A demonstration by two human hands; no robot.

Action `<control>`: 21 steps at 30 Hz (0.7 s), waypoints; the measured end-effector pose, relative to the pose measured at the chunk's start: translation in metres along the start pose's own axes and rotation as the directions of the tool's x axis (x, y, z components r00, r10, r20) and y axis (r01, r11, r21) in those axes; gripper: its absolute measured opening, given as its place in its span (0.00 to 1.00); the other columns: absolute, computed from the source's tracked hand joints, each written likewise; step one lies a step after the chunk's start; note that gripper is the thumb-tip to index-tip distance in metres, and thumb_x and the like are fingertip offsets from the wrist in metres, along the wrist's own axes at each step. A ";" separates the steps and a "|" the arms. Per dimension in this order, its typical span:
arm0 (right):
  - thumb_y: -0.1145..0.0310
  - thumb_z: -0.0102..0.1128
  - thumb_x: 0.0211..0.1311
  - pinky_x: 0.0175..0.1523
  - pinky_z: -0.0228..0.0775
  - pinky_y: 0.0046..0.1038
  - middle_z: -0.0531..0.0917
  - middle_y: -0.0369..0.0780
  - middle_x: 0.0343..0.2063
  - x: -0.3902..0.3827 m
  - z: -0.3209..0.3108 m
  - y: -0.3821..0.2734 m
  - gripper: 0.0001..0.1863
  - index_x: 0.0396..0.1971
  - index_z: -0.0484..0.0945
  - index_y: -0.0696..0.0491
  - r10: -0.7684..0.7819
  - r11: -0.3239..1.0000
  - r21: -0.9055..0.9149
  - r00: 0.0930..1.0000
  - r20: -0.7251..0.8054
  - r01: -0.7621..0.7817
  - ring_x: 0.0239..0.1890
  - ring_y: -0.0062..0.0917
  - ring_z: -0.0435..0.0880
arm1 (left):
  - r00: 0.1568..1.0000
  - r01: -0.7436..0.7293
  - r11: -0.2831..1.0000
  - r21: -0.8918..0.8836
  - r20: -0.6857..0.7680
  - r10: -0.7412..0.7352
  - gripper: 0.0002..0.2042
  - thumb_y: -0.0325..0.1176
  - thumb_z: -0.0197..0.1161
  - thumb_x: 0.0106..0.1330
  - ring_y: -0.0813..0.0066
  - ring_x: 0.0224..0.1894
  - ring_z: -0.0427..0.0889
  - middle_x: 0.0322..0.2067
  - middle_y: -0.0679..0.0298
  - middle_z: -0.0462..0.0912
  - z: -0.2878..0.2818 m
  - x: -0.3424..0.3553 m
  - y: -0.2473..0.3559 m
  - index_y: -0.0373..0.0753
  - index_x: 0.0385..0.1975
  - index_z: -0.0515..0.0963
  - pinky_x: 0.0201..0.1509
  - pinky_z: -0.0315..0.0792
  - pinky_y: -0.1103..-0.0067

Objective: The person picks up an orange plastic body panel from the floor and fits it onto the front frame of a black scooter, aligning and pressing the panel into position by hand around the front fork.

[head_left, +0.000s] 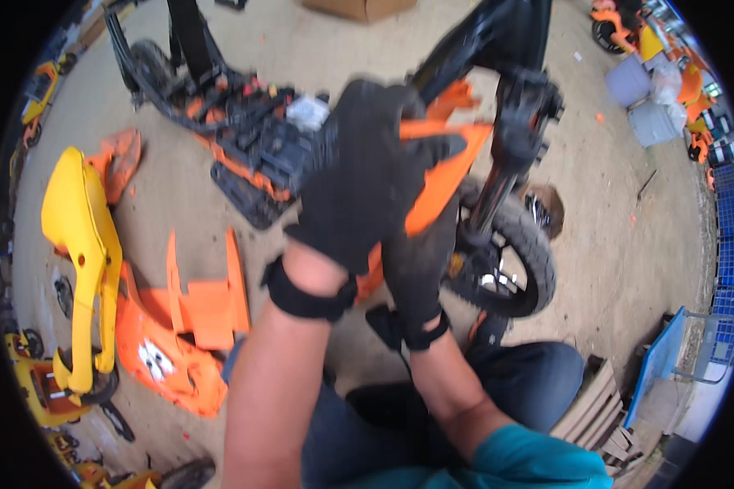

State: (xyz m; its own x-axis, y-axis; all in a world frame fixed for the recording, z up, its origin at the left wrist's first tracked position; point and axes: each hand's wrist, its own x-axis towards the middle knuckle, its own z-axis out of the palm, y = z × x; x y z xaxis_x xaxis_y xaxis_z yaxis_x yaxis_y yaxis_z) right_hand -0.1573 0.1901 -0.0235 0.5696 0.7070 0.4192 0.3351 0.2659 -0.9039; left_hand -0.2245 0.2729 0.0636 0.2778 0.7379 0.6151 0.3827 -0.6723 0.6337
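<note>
Both my hands wear black gloves, with black bands round the wrists. My left hand [363, 171] is closed on an orange plastic panel [444, 191], its thumb lying across the panel's face. Just below and to the right, my right hand [420, 269] is pressed against the same panel's lower part; its fingers are mostly hidden and blurred. The panel is held up in front of a partly stripped scooter, beside the black front fork [510, 138] and the front wheel [526, 265]. Whether the panel touches the scooter, I cannot tell.
The scooter's open frame [245, 130] stretches to the far left. Loose orange body panels [212, 306] and a yellow panel [94, 236] lie on the floor at left. Buckets [652, 122] stand at far right; a blue cart [656, 359] and wooden slats [587, 399] are nearer right.
</note>
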 end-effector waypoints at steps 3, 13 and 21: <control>0.68 0.69 0.61 0.45 0.72 0.33 0.80 0.45 0.38 -0.007 0.007 0.007 0.22 0.50 0.71 0.61 -0.152 0.987 -0.057 0.987 -0.044 0.149 0.37 0.34 0.80 | 0.990 -0.090 0.993 0.071 0.113 0.082 0.15 0.39 0.74 0.55 0.61 0.32 0.82 0.28 0.57 0.81 -0.013 0.000 -0.008 0.35 0.33 0.80 0.39 0.75 0.69; 0.69 0.70 0.59 0.40 0.75 0.28 0.80 0.43 0.43 -0.061 -0.027 0.108 0.25 0.53 0.70 0.59 0.299 0.859 0.206 0.785 0.543 -0.469 0.39 0.28 0.81 | 0.985 0.039 0.984 0.175 -0.171 -0.009 0.11 0.41 0.69 0.56 0.57 0.37 0.81 0.29 0.55 0.79 -0.003 -0.017 -0.006 0.40 0.30 0.81 0.38 0.75 0.64; 0.68 0.69 0.60 0.40 0.75 0.28 0.80 0.43 0.42 -0.161 -0.026 0.133 0.24 0.52 0.70 0.59 0.704 0.588 -0.008 0.507 0.497 -0.809 0.39 0.28 0.81 | 0.956 0.247 0.858 0.451 -0.256 -0.141 0.09 0.36 0.59 0.60 0.56 0.40 0.80 0.35 0.55 0.77 0.024 -0.014 0.033 0.40 0.36 0.82 0.41 0.74 0.62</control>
State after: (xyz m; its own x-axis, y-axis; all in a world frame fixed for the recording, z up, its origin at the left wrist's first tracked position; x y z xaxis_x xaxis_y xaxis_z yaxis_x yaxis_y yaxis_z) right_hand -0.1847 0.0948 -0.2084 0.1516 0.8715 -0.4663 -0.2572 -0.4207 -0.8700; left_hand -0.1948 0.2414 0.0644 -0.0140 0.7852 0.6190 0.7939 -0.3676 0.4843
